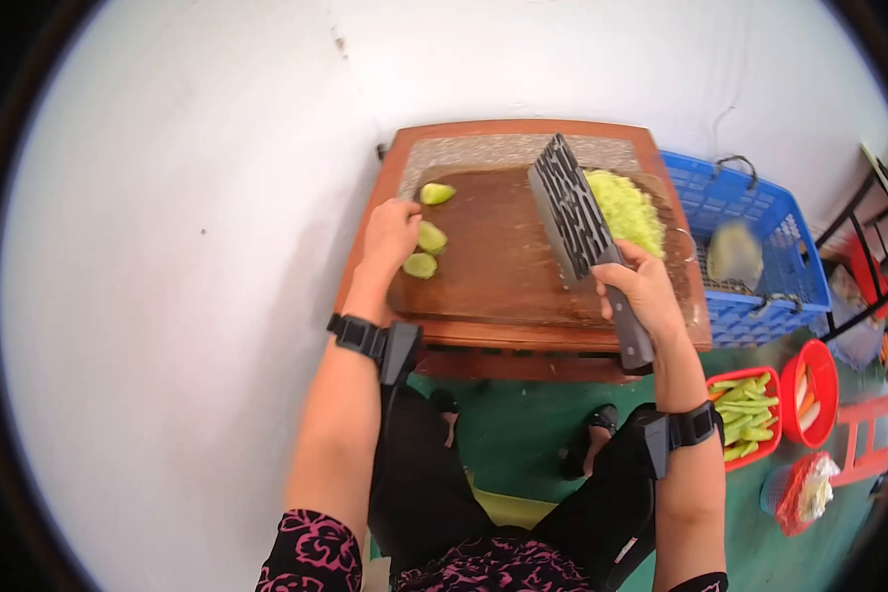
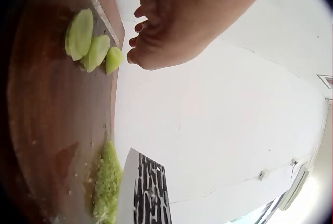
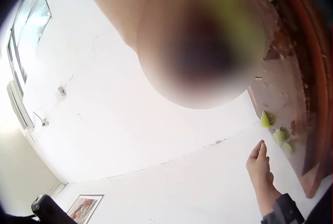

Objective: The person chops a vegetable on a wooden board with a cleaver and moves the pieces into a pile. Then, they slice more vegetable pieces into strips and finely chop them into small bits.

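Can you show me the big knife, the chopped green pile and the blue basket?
Big knife (image 1: 572, 209): head view, on its patterned blade.
Chopped green pile (image 1: 626, 211): head view, on its middle.
Blue basket (image 1: 738, 324): head view, on its near wall.

Board (image 1: 488, 257): on counter (image 1: 543, 342)
Veg pcs (image 1: 432, 238): 3 along board's L edge, beside L hand (image 1: 393, 232)
Shreds (image 1: 622, 205): R end of board
Cleaver (image 1: 572, 212): in R hand (image 1: 646, 288), over board, L of shreds
Crate (image 1: 750, 331): R of counter
Pepper tub (image 1: 778, 414): off counter's nr R corner; bowl (image 1: 825, 383) R of tub
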The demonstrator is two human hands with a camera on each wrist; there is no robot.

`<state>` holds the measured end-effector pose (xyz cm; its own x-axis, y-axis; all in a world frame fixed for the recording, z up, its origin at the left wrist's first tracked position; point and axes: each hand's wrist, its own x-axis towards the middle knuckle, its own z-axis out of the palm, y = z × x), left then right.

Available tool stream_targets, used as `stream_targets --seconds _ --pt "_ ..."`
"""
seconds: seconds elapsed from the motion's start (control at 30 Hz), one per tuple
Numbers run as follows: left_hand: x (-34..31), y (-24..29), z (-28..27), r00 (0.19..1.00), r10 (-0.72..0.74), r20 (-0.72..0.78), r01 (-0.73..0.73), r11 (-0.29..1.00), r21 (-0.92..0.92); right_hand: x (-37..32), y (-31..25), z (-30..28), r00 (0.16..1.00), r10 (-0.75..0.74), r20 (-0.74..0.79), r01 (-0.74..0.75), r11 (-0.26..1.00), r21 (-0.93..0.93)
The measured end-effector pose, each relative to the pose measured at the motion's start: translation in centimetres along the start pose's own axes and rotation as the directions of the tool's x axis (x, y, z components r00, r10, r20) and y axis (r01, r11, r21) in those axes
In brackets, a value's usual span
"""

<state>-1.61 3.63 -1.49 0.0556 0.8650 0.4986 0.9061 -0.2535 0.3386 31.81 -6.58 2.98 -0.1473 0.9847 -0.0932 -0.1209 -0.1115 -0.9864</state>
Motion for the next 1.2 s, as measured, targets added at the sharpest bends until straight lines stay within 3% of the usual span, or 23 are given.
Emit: stream_targets --seconds 0.07,0.17,0.27,0.47,0.63,0.87,0.97,1.2 --pt "0.4 -0.7 0.4 0.997 -0.071 -0.016 0.071 0.997 -0.008 0.4 0.1 0.8 0.999 0.031 0.041 -0.030 0.999 -0.032" --pt "1.0 -2.6 1.5 0.979 -0.172 0.108 0.185 0.975 -0.121 0.3 0.4 1.8 0.997 0.050 0.053 -0.045 0.996 -0.080" --pt "1.1 -1.8 0.7 0.971 -0.181 0.154 0.199 0.974 -0.109 0.4 0.6 2.3 0.998 0.044 0.046 -0.032 0.974 -0.223" --pt "0.9 -0.9 0.4 0.899 -0.136 0.416 0.188 0.978 -0.087 0.0 -0.2 2.5 0.999 0.026 0.023 -0.014 0.897 -0.443" --pt "0.9 -0.5 0.5 0.892 -0.161 0.422 0.208 0.976 -0.069 -0.4 -0.5 3.0 1.000 0.000 0.000 0.000 0.809 -0.588" --pt "1.2 -1.3 1.4 0.876 -0.132 0.464 0.214 0.969 -0.126 -0.3 -0.6 2.9 0.998 0.053 0.025 -0.027 0.799 -0.600" --pt "1.6 -1.6 1.3 0.820 -0.213 0.531 0.338 0.930 -0.148 -0.3 -0.5 2.8 0.998 0.049 0.031 -0.020 0.797 -0.603" --pt "1.9 -0.4 0.6 0.774 -0.226 0.592 0.419 0.883 -0.210 -0.3 -0.5 2.9 0.998 0.058 0.023 -0.033 0.798 -0.602"
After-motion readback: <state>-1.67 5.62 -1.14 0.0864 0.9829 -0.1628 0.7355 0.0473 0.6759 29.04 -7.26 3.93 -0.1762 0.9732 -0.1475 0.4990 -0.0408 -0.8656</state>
